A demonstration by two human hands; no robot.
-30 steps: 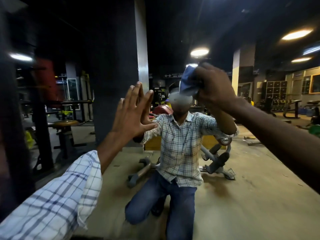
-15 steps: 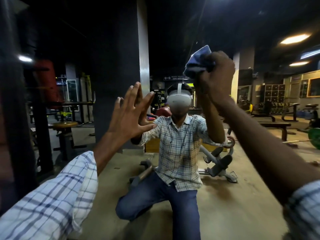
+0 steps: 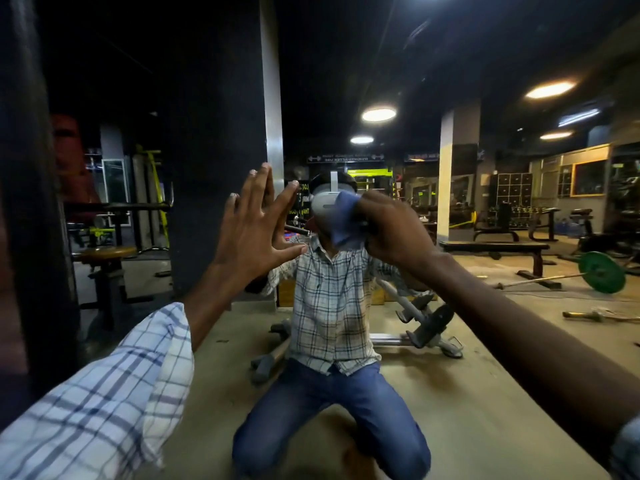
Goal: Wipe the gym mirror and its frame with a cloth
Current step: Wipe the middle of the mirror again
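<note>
Kneeling close to the mirror (image 3: 346, 64), we hold our left hand (image 3: 252, 237) up against the glass, palm forward, its fingers (image 3: 258, 188) straight and spread wide, the tips meeting their own reflection and the thumb pointing right. Our right hand (image 3: 394, 233) is just to the right of it at about the same height, the two hands apart, and its fingers are curled tight round a blue cloth (image 3: 341, 220). The cloth is bunched in that grip and pressed to the glass near the middle of the mirror, with one fold hanging below the knuckles; it partly covers the reflected white headset (image 3: 323, 206). In the glass we see ourselves on our knees on the floor (image 3: 485, 375), in a checked shirt (image 3: 329, 306) and blue jeans (image 3: 311, 410), and the same checked sleeve (image 3: 104, 393) fills the near left corner. Behind the reflection stands a black pillar (image 3: 214, 168), round ceiling lights (image 3: 378, 114) glow above, and on the right a green weight plate (image 3: 602, 271) on a barbell (image 3: 540, 280) lies on the floor. A dark upright strip (image 3: 24, 202) runs down the far left edge; we cannot tell whether it is the frame.
</note>
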